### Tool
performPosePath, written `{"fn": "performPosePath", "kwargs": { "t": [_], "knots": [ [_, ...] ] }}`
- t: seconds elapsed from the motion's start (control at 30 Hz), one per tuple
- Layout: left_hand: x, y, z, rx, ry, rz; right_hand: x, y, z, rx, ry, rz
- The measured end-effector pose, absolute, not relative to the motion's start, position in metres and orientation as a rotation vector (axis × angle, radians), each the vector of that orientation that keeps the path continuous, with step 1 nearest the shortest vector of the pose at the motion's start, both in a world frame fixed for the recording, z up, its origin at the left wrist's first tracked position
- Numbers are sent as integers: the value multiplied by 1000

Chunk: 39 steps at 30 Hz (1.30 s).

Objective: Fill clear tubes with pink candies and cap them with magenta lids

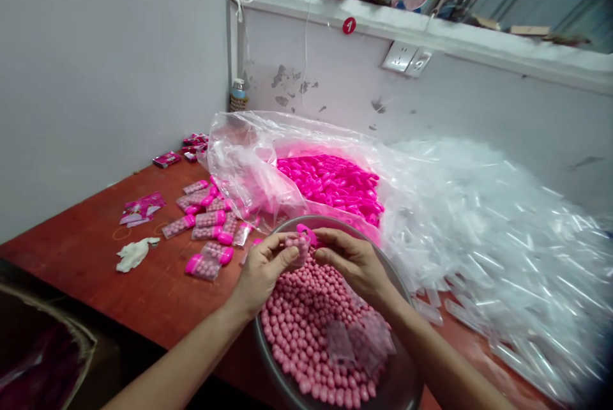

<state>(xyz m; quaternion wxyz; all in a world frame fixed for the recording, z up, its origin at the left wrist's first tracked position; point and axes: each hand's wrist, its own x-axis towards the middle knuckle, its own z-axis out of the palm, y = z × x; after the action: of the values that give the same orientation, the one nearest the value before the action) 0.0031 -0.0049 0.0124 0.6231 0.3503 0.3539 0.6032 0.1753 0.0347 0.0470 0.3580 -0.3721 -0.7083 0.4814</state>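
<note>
My left hand (263,268) holds a small clear tube filled with pink candy balls (297,246) above a round metal bowl (405,379). My right hand (353,258) presses a bright pink cap (306,232) at the tube's top. The bowl holds a heap of pink candy balls (306,327) with a few empty clear tubes (357,341) lying on them. Beyond the bowl, an open plastic bag (249,154) holds many bright pink caps (335,183).
Several filled, capped tubes (208,225) lie on the red-brown table (158,295) to the left, with pink packets (141,209) and a crumpled white glove (134,253). A big pile of empty clear tubes (502,244) covers the right. A cardboard box (43,346) sits at lower left.
</note>
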Motion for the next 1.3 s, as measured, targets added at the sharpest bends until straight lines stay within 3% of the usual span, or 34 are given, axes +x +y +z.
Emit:
{"fn": "performPosePath", "kwargs": {
  "t": [0.17, 0.47, 0.6, 0.77, 1.13, 1.3],
  "knots": [
    [1, -6, 11, 820, 756, 1381, 180, 36, 46, -1021, -1823, 1407],
    [2, -5, 14, 924, 796, 1322, 179, 36, 48, -835, -2354, 598],
    [4, -7, 16, 1141, 980, 1313, 187, 37, 66, -898, -2349, 413],
    [4, -11, 21, 1508, 1119, 1283, 182, 31, 79, -754, -2524, 367],
    [1, -21, 12, 1865, 1180, 1258, 183, 13, 57, -720, -2672, 107],
    [1, -16, 14, 1633, 1174, 1314, 176, 23, 60, -714, -2524, 404]
  ]
}}
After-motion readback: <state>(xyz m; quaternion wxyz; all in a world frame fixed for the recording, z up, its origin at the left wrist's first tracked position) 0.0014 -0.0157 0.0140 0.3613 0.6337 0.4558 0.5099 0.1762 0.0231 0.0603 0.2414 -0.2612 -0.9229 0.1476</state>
